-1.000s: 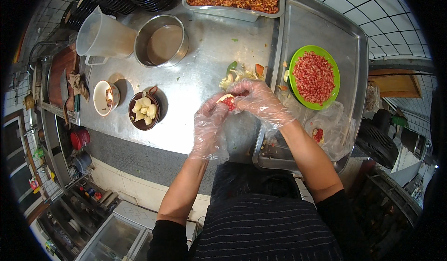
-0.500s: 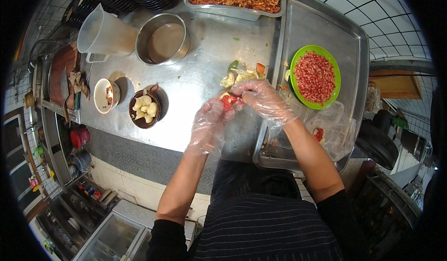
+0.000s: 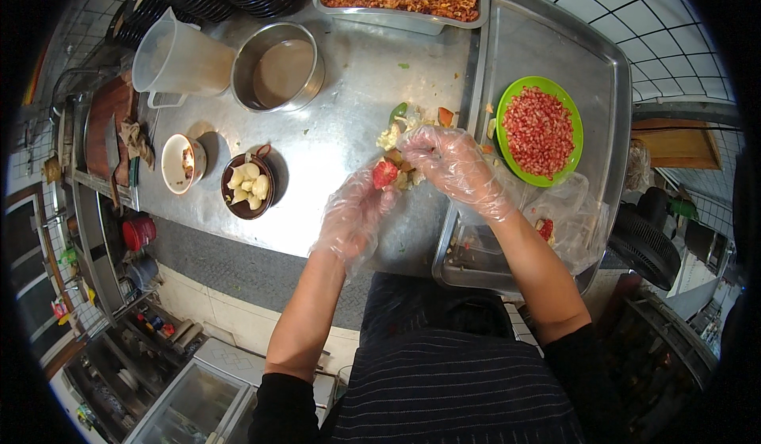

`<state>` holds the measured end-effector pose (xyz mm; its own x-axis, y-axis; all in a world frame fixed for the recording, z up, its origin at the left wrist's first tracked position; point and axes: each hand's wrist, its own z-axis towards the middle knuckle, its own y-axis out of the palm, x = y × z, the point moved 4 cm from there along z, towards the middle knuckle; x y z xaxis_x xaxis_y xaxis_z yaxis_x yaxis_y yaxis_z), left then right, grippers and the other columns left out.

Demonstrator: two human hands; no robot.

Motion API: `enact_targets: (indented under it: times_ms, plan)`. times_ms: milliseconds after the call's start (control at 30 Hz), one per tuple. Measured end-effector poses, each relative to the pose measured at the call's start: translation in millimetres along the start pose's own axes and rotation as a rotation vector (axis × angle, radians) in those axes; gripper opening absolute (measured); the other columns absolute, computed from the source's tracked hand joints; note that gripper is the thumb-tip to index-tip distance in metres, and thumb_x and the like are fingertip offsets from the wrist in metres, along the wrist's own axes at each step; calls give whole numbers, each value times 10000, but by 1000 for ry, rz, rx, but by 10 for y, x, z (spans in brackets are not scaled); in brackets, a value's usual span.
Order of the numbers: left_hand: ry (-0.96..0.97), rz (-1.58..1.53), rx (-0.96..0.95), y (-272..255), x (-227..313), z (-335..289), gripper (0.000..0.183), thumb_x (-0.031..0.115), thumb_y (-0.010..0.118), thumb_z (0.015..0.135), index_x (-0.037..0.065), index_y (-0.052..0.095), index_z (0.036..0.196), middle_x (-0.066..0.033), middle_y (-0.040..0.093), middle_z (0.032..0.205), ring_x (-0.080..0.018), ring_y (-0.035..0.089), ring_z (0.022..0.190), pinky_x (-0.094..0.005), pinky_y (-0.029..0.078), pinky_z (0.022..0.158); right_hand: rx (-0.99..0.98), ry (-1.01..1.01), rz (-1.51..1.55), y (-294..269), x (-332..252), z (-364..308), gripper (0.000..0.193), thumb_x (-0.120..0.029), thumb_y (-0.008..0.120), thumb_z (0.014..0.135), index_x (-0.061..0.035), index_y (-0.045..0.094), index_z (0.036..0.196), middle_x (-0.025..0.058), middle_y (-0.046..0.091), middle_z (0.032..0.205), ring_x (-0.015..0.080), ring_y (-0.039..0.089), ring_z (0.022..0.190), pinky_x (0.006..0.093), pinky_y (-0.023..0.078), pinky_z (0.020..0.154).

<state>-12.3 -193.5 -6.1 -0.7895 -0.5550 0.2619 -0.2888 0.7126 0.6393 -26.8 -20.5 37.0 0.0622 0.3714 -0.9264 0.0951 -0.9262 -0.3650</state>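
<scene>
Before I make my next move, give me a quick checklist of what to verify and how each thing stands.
1. Pomegranate piece held in the left hand: ok.
2. Right hand free of any piece: cannot tell; its fingertips are bunched together.
3. Gloves on both hands: ok, clear plastic.
4. Plate of seeds resting on the tray: ok.
5. Counter around the hands free of scraps: not ok; they lie right by the right hand.
6. Bag apart from the right forearm: cannot tell; they look very close.
</scene>
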Motion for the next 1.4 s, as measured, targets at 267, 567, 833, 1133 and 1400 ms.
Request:
enact_targets:
  times_ms: [267,567,833,1133,1400]
  plan:
    - [-27,-22,-19,50,19,-40,276,143,439,986,-29,445,1202,-141,518,1026,-191,541,790,-245,535,655,12,12,-21,-33,-52,-39,107,-61,621,856,3,640,940,127,653,818,186,637,746,312,498,708]
    - [84,172,-33,104,22,-54,311,173,507,963,-37,474,1191,-132,560,1002,-181,567,752,-231,520,635,-173,208,422,117,139,-138,228,-34,587,890,3,584,1115,39,609,961,99,578,827,252,499,722]
    - [145,240,-9,321,-42,-51,346,191,580,933,-12,512,1204,-89,602,988,-143,577,773,-249,496,663,-66,243,587,59,210,-277,269,17,594,868,29,563,1136,64,613,1021,105,599,860,251,520,719]
    - [211,264,-199,996,-428,95,325,141,643,884,6,528,1157,-41,612,952,-105,537,752,-235,475,708,466,15,67,-520,67,-593,236,21,609,838,16,589,1073,54,626,899,85,592,776,253,513,684]
    - [76,337,-287,1695,-953,328,356,59,636,873,-15,513,1199,-64,615,992,-129,596,850,-234,519,761,703,-143,-188,-1296,14,-939,212,23,628,756,-7,624,966,145,644,887,282,636,807,351,504,706]
